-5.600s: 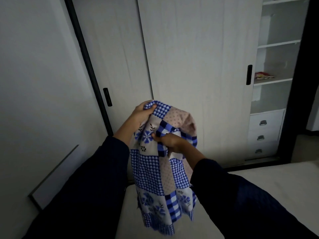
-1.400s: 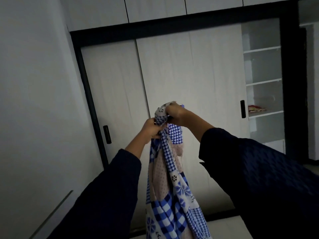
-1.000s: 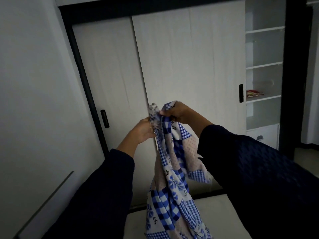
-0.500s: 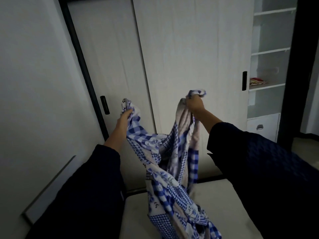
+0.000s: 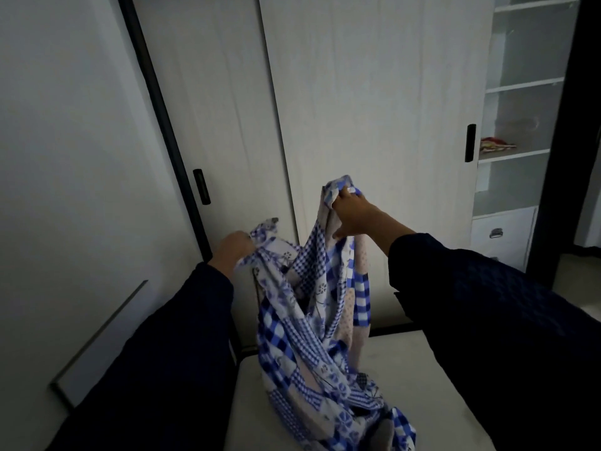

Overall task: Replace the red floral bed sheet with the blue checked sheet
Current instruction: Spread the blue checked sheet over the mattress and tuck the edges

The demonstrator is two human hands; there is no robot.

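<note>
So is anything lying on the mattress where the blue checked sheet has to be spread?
Nothing visible: the mattress is bare around the blue checked sheet, held up by the left hand and right hand.

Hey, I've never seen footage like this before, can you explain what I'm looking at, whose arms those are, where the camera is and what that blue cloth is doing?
There is no machine here. The camera sits on a person's head and looks forward and down, so the two dark-sleeved arms coming in from the bottom are that person's own. The left hand and the right hand each have a closed grip on a bunched part of the blue checked sheet, held apart, the right one higher. The sheet hangs between them and its lower end rests crumpled on the bare pale mattress. Behind stands a wardrobe with sliding doors, and on an open shelf to the right lies a folded red cloth, too small to identify.
</note>
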